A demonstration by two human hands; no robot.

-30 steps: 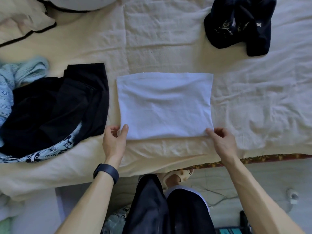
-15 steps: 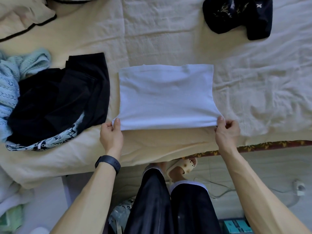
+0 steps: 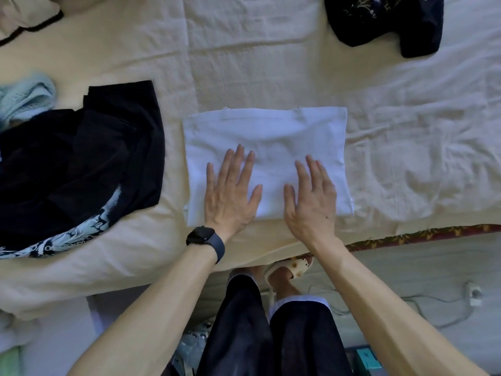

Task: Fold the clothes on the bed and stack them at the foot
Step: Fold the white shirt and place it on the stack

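Cream, rumpled bedding covers the bed [image 3: 271, 63], its quilted top creased into broad folds, and a dark patterned band runs along the mattress edge at the near right. Beyond that edge lies pale flooring [image 3: 406, 267] with a white cable and plug [image 3: 473, 293] trailing across it.

Close to the bed's near edge, about midway along it, a folded white garment [image 3: 268, 137] lies flat as a neat rectangle. Both hands rest on its near half, palms down and fingers spread flat, gripping nothing: the left hand [image 3: 230, 194], with a dark watch [image 3: 202, 236] on the wrist, toward the garment's left side, and the right hand [image 3: 311, 202] toward its right.

At the bed's left edge sits a heap of black clothing [image 3: 81, 164] with a pale printed hem, partly overlying a light blue knit [image 3: 27, 99]. Another dark garment [image 3: 385, 20] lies bunched toward the far right corner. A pale pillow with dark piping [image 3: 24, 20] occupies the far left corner.
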